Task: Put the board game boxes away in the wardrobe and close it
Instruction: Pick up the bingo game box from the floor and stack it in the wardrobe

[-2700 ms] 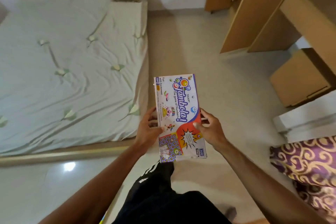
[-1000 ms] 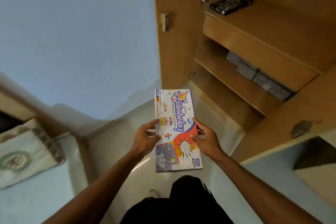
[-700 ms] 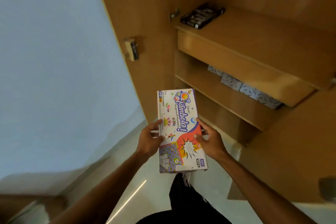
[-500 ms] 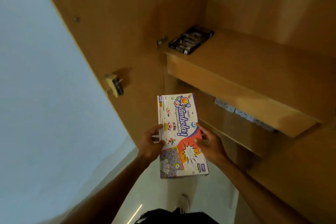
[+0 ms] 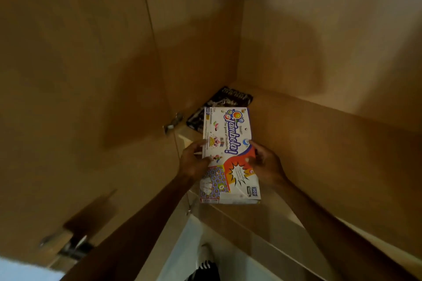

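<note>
Box: white, red and blue board game box (image 5: 229,155), held flat and lengthwise over the front left corner of the wardrobe shelf (image 5: 319,143). Apparently not yet set down. Far end overlaps a dark box (image 5: 220,104) lying along the shelf's left edge.
Left hand (image 5: 194,162): gripping the box's left long side, thumb on the lid, other fingers mostly hidden.
Right hand (image 5: 266,164): gripping the right long side the same way.
Change: half a second ago carried below the shelf's front edge. Now raised to shelf level and pushed forward over it.
Meaning: placement looks about to happen. Door (image 5: 80,75) at left wide open, closing yet to come.
Writing: "Tambola!" in blue script, "The game of Numbers" beside it, "300" on a small dark tag at the near right corner. Print on the dark box too blurred to read.
</note>
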Demonstrator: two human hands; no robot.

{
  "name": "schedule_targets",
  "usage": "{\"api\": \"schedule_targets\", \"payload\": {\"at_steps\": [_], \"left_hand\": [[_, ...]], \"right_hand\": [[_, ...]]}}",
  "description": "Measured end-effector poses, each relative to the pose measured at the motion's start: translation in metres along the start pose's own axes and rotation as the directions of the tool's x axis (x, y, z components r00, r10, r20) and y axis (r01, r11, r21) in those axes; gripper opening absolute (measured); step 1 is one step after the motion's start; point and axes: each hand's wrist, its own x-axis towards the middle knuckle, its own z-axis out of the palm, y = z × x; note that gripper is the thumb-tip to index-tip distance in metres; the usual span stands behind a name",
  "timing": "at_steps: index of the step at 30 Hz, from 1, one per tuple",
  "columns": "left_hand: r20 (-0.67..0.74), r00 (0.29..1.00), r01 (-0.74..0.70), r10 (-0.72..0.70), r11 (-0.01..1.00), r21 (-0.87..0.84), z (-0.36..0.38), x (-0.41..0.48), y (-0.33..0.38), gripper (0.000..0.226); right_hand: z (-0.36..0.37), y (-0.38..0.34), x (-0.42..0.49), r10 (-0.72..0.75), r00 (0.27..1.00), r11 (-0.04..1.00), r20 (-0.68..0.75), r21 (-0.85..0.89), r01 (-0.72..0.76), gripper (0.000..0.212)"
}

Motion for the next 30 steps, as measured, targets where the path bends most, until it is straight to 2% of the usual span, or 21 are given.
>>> {"api": "schedule_targets", "payload": {"at_steps": [4, 7, 10, 13, 15, 17, 20, 22, 23, 25, 28, 30], "left_hand": [[0.156, 0.988, 0.021, -0.023, 1.000, 0.014, 0.009, 0.089, 0.029, 0.059], [0.367, 0.926, 0.064, -0.085, 0.995, 0.070, 0.011, 0.137, 0.045, 0.078], [0.548, 0.821, 0.011, -0.159, 0.965, 0.263, 0.009, 0.175, 0.042, 0.103], [0.573, 0.800, -0.170, -0.177, 0.849, 0.500, 0.003, 0.199, 0.039, 0.124], [0.549, 0.829, -0.214, -0.104, 0.848, 0.484, -0.001, 0.208, 0.039, 0.120], [0.476, 0.880, -0.254, 0.007, 0.852, 0.457, -0.007, 0.210, 0.040, 0.097], [0.298, 0.925, -0.372, 0.236, 0.721, 0.584, -0.013, 0.204, 0.035, 0.052], [0.150, 0.935, -0.333, 0.322, 0.646, 0.687, -0.008, 0.194, 0.029, 0.023], [0.081, 0.937, -0.291, 0.340, 0.629, 0.721, -0.004, 0.189, 0.025, 0.016], [0.005, 0.930, -0.248, 0.367, 0.619, 0.745, 0.003, 0.180, 0.019, 0.019], [0.004, 0.893, -0.273, 0.451, 0.533, 0.800, 0.003, 0.173, 0.010, 0.037], [0.008, 0.880, -0.287, 0.475, 0.519, 0.805, 0.001, 0.170, 0.009, 0.042]], "right_hand": [[-0.004, -0.008, 0.092, 0.027, 0.999, 0.999, -0.043, -0.038, -0.029, 0.051], [-0.009, -0.013, 0.143, 0.051, 0.997, 0.997, -0.065, -0.059, -0.054, 0.049], [-0.011, -0.012, 0.175, 0.059, 0.996, 0.996, -0.065, -0.061, -0.063, 0.044], [-0.015, -0.009, 0.194, 0.066, 0.998, 0.996, -0.012, -0.067, -0.066, 0.042], [-0.017, -0.004, 0.199, 0.036, 0.999, 0.994, 0.003, -0.101, -0.036, 0.039], [-0.018, -0.004, 0.201, -0.023, 1.000, 0.992, 0.019, -0.125, 0.025, 0.033], [-0.016, -0.010, 0.200, -0.153, 0.984, 0.968, 0.091, -0.188, 0.168, 0.027], [-0.011, -0.015, 0.201, -0.221, 0.961, 0.941, 0.165, -0.224, 0.255, 0.031], [-0.007, -0.017, 0.201, -0.244, 0.949, 0.927, 0.199, -0.242, 0.288, 0.033], [0.001, -0.019, 0.202, -0.270, 0.927, 0.899, 0.260, -0.277, 0.339, 0.033], [0.011, -0.017, 0.205, -0.299, 0.902, 0.854, 0.313, -0.333, 0.399, 0.031], [0.016, -0.017, 0.204, -0.286, 0.897, 0.839, 0.338, -0.364, 0.404, 0.030]]}}
